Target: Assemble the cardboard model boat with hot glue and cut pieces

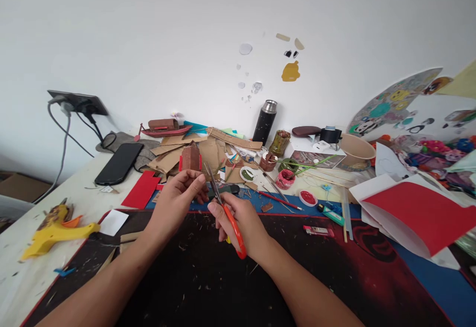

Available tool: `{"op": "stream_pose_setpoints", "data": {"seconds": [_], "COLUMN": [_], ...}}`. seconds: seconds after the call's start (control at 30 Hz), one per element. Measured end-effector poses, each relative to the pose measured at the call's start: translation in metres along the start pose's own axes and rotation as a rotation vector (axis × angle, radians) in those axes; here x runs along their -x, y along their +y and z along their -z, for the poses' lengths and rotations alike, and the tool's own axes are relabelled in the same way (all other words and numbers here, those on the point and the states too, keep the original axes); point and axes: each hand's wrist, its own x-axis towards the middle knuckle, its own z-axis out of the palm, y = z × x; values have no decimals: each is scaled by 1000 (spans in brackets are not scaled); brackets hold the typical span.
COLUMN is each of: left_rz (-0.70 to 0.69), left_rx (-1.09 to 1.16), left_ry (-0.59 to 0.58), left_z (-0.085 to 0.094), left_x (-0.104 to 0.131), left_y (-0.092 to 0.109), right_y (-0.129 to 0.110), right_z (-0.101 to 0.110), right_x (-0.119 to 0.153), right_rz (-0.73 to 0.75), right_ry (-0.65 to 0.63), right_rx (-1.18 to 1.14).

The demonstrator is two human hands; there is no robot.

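Note:
My right hand (238, 223) grips a pair of scissors (234, 230) by their orange handles. The blades point up and to the left, slightly apart, close to the fingertips of my left hand (178, 198). The thumb and fingers of that left hand are pinched together, and whatever lies between them is too small to make out. Just beyond the left hand stands a brown painted cardboard piece (191, 157) with red strips at its sides. Beneath both hands lies a black desk mat (193, 277) with a red edge, strewn with tiny scraps.
A yellow glue gun (55, 235) and a black phone (119, 163) lie at the left, near red card (141, 190). A model boat (166, 131), cardboard pieces (210, 156), a black flask (265, 121) and paint pots (285, 179) stand along the wall. Red paper (420, 213) lies at the right.

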Motion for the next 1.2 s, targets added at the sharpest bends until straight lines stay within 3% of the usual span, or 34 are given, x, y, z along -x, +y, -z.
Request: {"op": "stream_pose_setpoints", "data": {"seconds": [0.23,1.2], "left_rz": [2,36], "left_rx": [-67,32], "left_ry": [-32,-14], "left_z": [-1,-4], "left_x": [-1,-2], "left_y": [-1,0], "right_y": [2,4], "right_z": [-1,-1], "right_x": [0,1], "right_rz": [-16,-11], "right_ry": [1,-6], "right_rx": [4,0]}}
